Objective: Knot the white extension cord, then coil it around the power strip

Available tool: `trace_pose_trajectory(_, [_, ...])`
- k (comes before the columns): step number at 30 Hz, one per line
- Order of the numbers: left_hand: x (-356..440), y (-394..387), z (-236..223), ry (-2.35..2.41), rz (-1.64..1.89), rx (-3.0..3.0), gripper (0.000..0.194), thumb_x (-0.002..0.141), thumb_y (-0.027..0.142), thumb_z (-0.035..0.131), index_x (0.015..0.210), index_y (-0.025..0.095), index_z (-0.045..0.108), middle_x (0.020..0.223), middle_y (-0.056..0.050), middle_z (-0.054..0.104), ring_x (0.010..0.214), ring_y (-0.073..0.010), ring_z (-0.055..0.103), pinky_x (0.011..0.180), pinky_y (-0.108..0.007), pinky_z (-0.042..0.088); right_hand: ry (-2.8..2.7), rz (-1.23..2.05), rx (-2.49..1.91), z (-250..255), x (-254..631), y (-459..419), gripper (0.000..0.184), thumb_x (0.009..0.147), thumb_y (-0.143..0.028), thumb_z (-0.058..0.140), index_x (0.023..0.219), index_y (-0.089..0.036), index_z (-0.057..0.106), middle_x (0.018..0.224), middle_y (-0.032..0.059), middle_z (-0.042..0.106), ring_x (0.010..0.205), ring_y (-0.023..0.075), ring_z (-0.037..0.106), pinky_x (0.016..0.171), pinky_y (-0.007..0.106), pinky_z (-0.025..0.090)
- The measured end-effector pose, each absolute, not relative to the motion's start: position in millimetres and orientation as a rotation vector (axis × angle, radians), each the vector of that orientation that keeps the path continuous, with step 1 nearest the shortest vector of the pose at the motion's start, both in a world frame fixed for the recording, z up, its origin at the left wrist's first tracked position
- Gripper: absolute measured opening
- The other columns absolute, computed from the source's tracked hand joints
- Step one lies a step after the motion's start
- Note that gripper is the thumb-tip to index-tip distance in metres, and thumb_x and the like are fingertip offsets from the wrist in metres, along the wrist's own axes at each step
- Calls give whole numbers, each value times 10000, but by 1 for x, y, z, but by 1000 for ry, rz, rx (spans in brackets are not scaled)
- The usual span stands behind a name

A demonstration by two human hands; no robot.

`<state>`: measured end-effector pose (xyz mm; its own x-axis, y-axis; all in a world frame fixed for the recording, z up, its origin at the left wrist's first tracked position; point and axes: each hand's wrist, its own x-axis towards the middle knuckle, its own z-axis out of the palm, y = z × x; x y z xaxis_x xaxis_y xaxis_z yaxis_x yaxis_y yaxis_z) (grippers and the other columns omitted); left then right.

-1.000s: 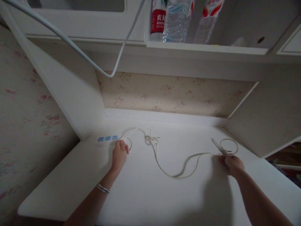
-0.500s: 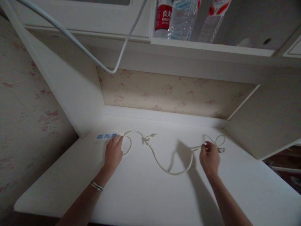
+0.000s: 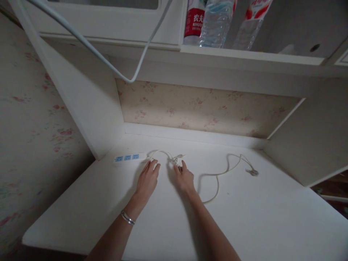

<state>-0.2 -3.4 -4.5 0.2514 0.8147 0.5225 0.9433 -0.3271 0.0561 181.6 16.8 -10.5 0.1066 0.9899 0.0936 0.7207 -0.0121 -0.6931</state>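
Observation:
On the white desktop (image 3: 168,232) lies a white power strip (image 3: 141,156) with blue socket faces. Its pale power cord (image 3: 160,150) leaves the right end, arches over and runs into a small tangled knot (image 3: 174,160). My left hand (image 3: 146,179) is by that end, fingers curled on a loop of the cord; the fingertips partly hide it. Just below the knot is my right hand (image 3: 185,179), thumb and forefinger apart, the fingertips at the knot's lower edge. Further right the cord (image 3: 217,185) winds loosely to a plug (image 3: 254,173).
Water bottles (image 3: 217,25) stand on an overhead shelf (image 3: 250,56). A bent white tube (image 3: 132,79) hangs in front of the cabinet. Side panels (image 3: 89,108) bound the desk, and floral wallpaper (image 3: 195,105) covers the back wall.
My right hand has let go of the cord's right part and moved left to the knot. My left hand has shifted right, off the strip's end. The loose cord lies in a new curve.

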Motion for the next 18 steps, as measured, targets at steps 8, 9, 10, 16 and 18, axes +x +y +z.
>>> trace_pose_trajectory(8, [-13, 0, -9, -1787, -697, -2203, 529, 798, -51, 376, 1244, 180, 545, 1315, -123, 502, 1182, -238, 527, 990, -354, 461, -1811, 520, -1273, -5, 190, -9, 369, 955, -442, 388, 1060, -203, 648, 969, 62, 676, 847, 167, 603, 767, 276, 444])
trace_pose_trajectory(9, [-15, 2, -10, -1831, -679, -2186, 535, 801, -52, 371, 1252, 185, 534, 1333, -122, 485, 1167, -228, 541, 967, -337, 475, -1845, 518, -1249, -3, 195, -14, 335, 947, -430, 421, 1044, -206, 651, 931, 53, 672, 806, 161, 596, 738, 269, 443])
trace_pose_trajectory(10, [-17, 4, -11, -1872, -657, -2175, 537, 803, -52, 365, 1256, 187, 527, 1345, -121, 472, 1143, -218, 557, 942, -321, 488, -1884, 518, -1226, -1, 201, -19, 309, 943, -415, 441, 1036, -208, 651, 898, 48, 664, 778, 158, 588, 716, 265, 441])
trace_pose_trajectory(16, [-12, 6, -10, -1893, -635, -2255, 443, 831, -16, 363, 1168, 171, 581, 1280, -130, 516, 1042, -219, 602, 891, -332, 510, -1950, 534, -1191, -1, 227, -41, 300, 982, -342, 363, 1031, -209, 628, 830, 40, 610, 795, 166, 567, 733, 279, 431])
trace_pose_trajectory(18, [3, 0, -5, -1819, -790, -2328, 451, 824, -15, 376, 1168, 186, 588, 1260, -118, 534, 1104, -226, 571, 957, -354, 473, -1895, 549, -1199, -2, 229, -42, 300, 983, -343, 358, 987, -204, 624, 804, 33, 595, 762, 161, 556, 712, 275, 426])
